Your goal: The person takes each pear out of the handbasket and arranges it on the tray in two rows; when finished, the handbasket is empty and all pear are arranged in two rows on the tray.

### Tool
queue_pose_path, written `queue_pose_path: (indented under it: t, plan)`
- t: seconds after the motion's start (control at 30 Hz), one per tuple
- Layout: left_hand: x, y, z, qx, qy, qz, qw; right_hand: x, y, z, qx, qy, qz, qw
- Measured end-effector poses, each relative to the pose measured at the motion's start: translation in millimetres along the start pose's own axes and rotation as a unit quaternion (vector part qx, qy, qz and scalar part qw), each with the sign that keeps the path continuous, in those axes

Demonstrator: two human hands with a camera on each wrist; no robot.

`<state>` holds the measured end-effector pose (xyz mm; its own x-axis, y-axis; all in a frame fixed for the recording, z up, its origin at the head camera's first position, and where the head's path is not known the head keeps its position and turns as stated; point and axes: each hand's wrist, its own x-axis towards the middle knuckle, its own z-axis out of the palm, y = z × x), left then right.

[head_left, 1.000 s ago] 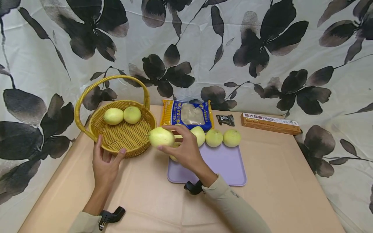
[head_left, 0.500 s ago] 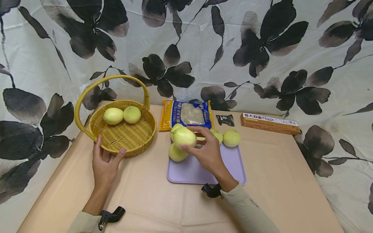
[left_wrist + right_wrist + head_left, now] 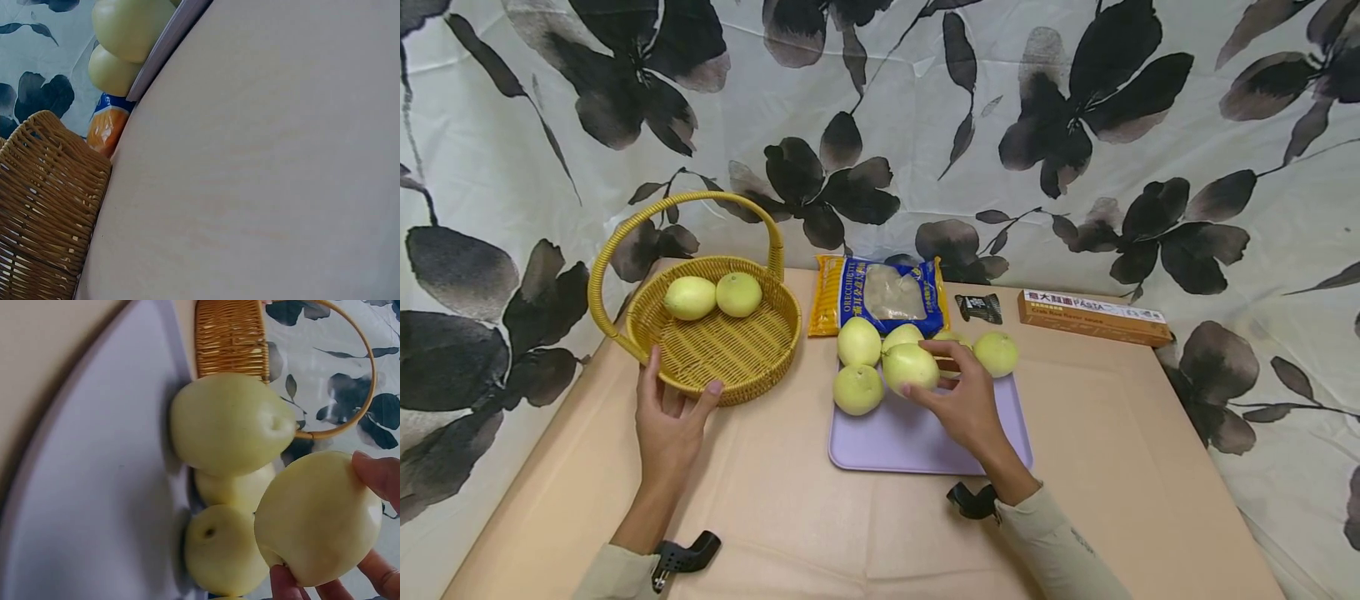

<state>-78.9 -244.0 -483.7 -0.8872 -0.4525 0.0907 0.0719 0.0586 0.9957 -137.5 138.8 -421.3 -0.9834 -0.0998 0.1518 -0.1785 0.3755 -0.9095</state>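
My right hand (image 3: pixel 966 396) pinches a round pale yellow-green fruit (image 3: pixel 911 369) above the lilac tray (image 3: pixel 917 454). In the right wrist view, fingertips and thumb hold that fruit (image 3: pixel 319 519) beside others. Along the tray's left and back sit several similar fruits, among them a near-left one (image 3: pixel 858 390) and one at the back-right corner (image 3: pixel 996 355). My left hand (image 3: pixel 670 433) rests with spread fingers against the near side of a yellow woven basket (image 3: pixel 722 354). Two fruits (image 3: pixel 690 297) lie inside it. The left wrist view shows the basket's wall (image 3: pixel 50 212) but not the hand.
Behind the tray lies a blue and yellow pasta bag (image 3: pixel 887 296). To its right are a small black packet (image 3: pixel 979 308) and a long brown pasta box (image 3: pixel 1093 318). A floral cloth (image 3: pixel 940 125) hangs at the back of the table (image 3: pixel 1120 467).
My right hand has carried the fruit rightward, from beside the basket to over the tray, uncovering the fruits at the tray's left. My left hand and the basket stay in place.
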Motion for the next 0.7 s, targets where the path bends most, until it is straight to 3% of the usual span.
queue_pose_path:
  t: [0.47, 0.7]
  plan:
    - [-0.2, 2.8, 0.7, 0.022, 0.0, -0.006, 0.9997, -5, 19, 9, -0.031, -0.038, 0.055, 0.997]
    - [-1.7, 5.0, 0.4, 0.002, -0.002, -0.001, 1.0, -7, 20, 10, -0.046, -0.054, 0.059, 0.996]
